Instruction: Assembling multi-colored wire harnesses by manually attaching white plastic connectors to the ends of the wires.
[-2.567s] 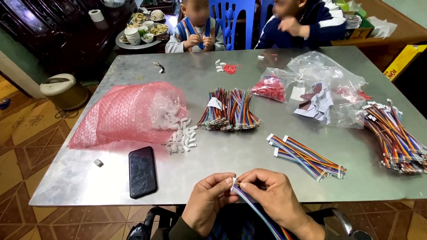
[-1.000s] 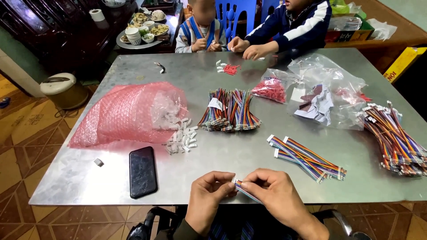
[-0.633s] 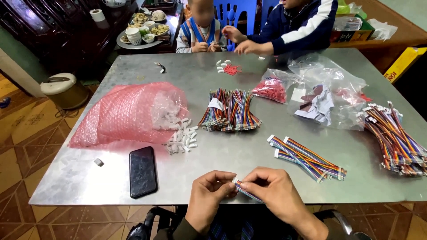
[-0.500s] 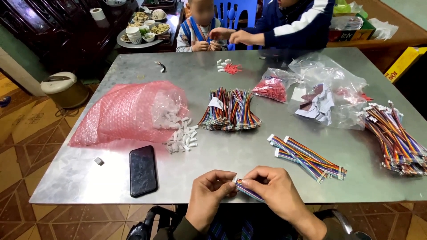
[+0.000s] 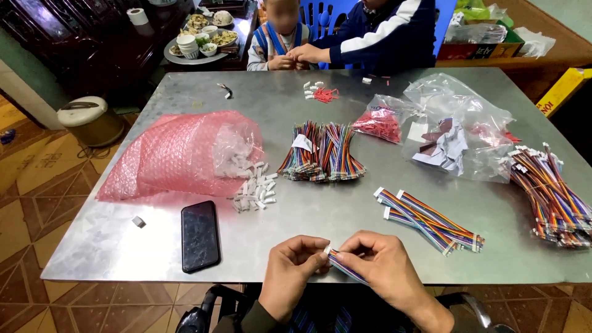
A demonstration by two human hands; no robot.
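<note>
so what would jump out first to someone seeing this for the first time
Probably the big pink bubble-wrap bag on the left of the metal table, spilling small white connectors. Then the rainbow wire bundles: one at the centre, a heap at the right edge. At the near edge, the left hand and right hand pinch a striped ribbon cable by its white end, beside a black phone.
</note>
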